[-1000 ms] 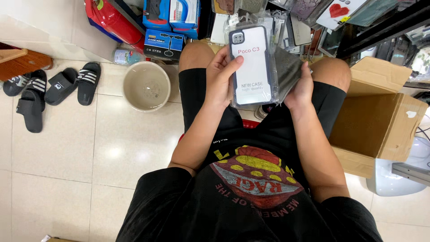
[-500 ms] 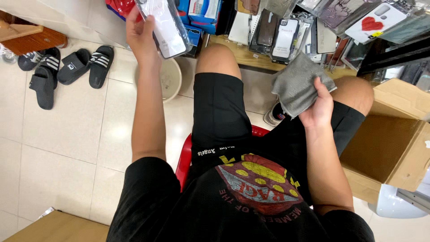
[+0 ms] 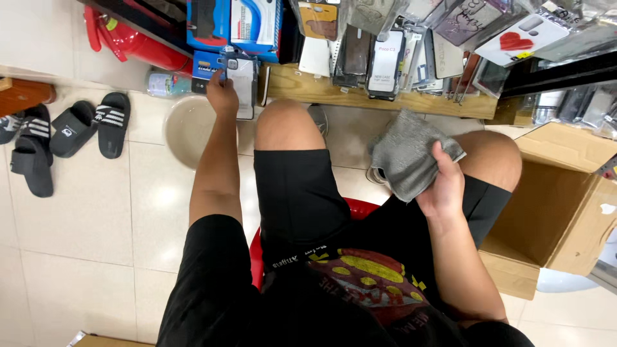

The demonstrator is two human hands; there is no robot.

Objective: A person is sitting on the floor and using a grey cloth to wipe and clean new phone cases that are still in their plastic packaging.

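I sit on a red stool (image 3: 360,209) in black shorts. My left hand (image 3: 222,93) reaches forward and grips a clear-packed phone case (image 3: 243,87), held against the stack of blue boxes (image 3: 212,64) below the display. My right hand (image 3: 443,183) rests over my right thigh, shut on a folded grey cloth (image 3: 405,154). Several packaged phone cases (image 3: 385,61) hang in a row above a wooden ledge (image 3: 334,93).
A beige plastic basin (image 3: 186,128) stands on the tiled floor by my left knee. Black slippers (image 3: 71,132) lie at the left. An open cardboard box (image 3: 559,205) sits at my right. A red container (image 3: 128,38) stands at the back left.
My left hand carried the phone case from in front of my chest out to the display and then down to the blue boxes. My right hand kept the grey cloth over my thigh.
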